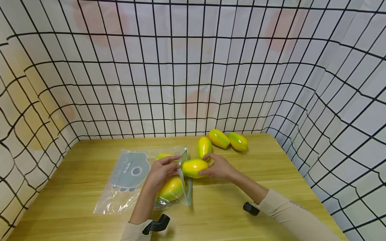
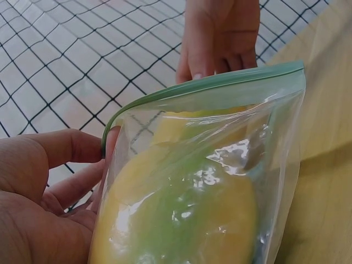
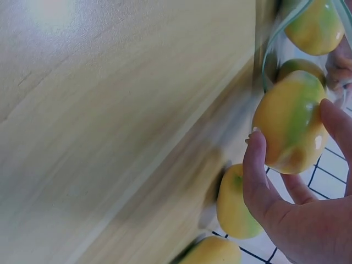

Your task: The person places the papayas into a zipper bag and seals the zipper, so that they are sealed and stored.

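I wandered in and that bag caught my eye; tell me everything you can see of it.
The bag looks like clear, shiny plastic, with a pale green strip along its mouth and a grey-blue cartoon creature printed on it. It lies on the table, its open mouth toward the person's right. At least two yellow-green fruits bulge inside. The left hand holds the mouth's edge; another fruit, gripped by the right hand, is at the opening.

A glossy yellow-green fruit (image 1: 193,168) pinched by the right hand (image 1: 220,166) lies sideways, its tip at the open mouth of a clear, green-rimmed bag (image 1: 132,172) whose edge the left hand (image 1: 161,172) grips; two bagged fruits (image 1: 172,189) lie beside and beyond that hand, three loose fruits (image 1: 219,138) beyond the right hand
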Available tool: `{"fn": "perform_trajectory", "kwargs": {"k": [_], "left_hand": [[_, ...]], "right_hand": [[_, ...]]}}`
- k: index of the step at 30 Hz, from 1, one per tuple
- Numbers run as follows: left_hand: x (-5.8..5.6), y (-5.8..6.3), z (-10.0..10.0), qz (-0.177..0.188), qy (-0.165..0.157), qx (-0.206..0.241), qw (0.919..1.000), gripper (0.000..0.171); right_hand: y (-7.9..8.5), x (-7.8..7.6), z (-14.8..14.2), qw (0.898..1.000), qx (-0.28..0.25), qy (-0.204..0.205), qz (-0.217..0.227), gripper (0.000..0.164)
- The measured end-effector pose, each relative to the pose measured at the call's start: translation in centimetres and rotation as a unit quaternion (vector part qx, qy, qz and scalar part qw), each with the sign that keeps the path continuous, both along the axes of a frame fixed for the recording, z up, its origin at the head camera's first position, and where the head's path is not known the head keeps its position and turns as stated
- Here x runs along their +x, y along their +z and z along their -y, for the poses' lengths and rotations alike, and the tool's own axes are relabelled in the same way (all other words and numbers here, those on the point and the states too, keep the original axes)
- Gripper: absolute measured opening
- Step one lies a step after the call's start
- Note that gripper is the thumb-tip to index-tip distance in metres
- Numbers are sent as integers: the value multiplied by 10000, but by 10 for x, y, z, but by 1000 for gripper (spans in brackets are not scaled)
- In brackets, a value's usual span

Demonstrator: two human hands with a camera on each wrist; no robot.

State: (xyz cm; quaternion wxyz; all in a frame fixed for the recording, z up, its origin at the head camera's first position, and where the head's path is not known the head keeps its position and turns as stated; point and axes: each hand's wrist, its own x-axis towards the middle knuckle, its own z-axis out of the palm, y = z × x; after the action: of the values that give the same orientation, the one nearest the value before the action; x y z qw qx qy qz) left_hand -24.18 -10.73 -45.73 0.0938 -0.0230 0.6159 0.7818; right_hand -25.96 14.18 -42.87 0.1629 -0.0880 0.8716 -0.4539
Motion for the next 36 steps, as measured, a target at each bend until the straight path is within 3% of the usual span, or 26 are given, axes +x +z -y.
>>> {"fn": "perform_trajectory", "kwargs": {"k": [20,36], "left_hand": [[-1,-3,1,-26,-69,130,9999,37],[-2,-1,-1,39,-28,67,10000,36]], "right_hand": [[-12,-1,25,10000,-72,-48,21,70],[-20,0,37,9977,-590,-236,238,66]]}}
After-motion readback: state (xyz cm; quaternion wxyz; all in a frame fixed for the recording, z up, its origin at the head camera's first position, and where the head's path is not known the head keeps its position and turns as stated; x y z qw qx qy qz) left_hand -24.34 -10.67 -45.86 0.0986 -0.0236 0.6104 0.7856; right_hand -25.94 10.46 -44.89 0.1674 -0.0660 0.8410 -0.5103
